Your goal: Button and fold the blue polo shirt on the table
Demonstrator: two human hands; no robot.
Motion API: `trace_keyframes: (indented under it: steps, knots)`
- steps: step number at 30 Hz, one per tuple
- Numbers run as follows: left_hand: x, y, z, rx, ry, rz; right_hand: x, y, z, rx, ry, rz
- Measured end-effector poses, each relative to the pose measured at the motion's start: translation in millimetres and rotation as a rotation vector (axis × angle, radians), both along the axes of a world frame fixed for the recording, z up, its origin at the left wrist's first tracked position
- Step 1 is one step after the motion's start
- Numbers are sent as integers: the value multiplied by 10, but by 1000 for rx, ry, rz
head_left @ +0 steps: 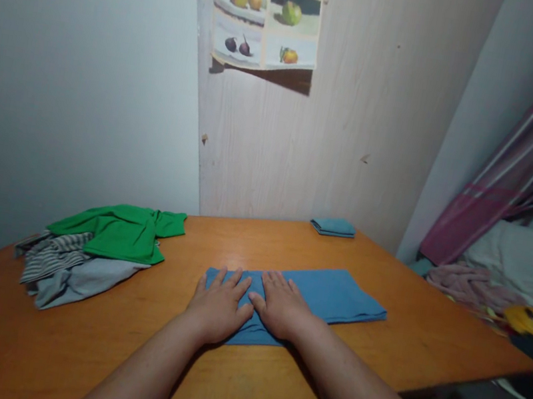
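Note:
A blue cloth garment, folded into a long flat strip, lies across the middle of the wooden table. My left hand presses flat on its left end, fingers spread. Beside it my right hand also lies flat on the cloth, its fingers stretched forward and fairly close together. The two thumbs nearly meet. Small wrinkles show in the cloth under and between the hands; whether it is a shirt or another garment I cannot tell.
A pile at the left holds a green shirt, a striped cloth and a grey cloth. A folded teal cloth sits at the back edge. Fruit pictures hang on the wall; a pink curtain is at right.

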State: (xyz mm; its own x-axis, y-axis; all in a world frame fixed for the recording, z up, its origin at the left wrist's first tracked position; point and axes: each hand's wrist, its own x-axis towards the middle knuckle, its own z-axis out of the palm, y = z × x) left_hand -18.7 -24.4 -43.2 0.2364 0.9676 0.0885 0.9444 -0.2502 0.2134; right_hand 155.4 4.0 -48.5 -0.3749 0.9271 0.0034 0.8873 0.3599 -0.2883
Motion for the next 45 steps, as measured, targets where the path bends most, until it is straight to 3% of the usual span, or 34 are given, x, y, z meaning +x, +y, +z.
trace_keyframes:
  steps: [12, 20, 32, 37, 41, 45]
  knots:
    - [22, -9, -6, 37, -18, -28, 328, -162, 40, -11, -55, -62]
    - [12, -1, 23, 241, -206, -10, 328, -166, 2, 10, -60, -71]
    - [18, 39, -55, 69, -60, -84, 492, -169, 72, -47, -43, -33]
    - [20, 46, -54, 62, -11, -83, 899, -73, 131, 85, 50, -150]
    - [24, 37, -26, 65, 17, -94, 1401, 152, 264, 266, 106, -449]
    - [28, 24, 7, 61, 30, -84, 1822, 349, 337, 164, -1, -665]
